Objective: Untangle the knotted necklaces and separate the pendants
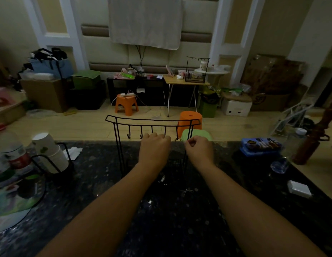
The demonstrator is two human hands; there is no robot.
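A black wire jewellery stand [117, 145] with a row of hooks stands on the dark stone table [180, 229]. Both my hands are raised to its hook bar. My left hand [155, 147] has its fingers curled just under the middle hooks. My right hand [198, 148] pinches thumb to forefinger by the stand's right post. A thin necklace chain [175, 140], barely visible in the dim light, runs between the two hands. Small shiny pendants lie on the table below: one [162, 178] under the stand and another [187, 191] nearer me.
Stacked paper cups in a wire holder [50, 154] and bottles [14, 156] stand at the left. A blue box [259, 145], a small glass dish [279, 166] and a white block [299, 189] sit at the right. Orange and green stools [190, 123] stand beyond the table's far edge.
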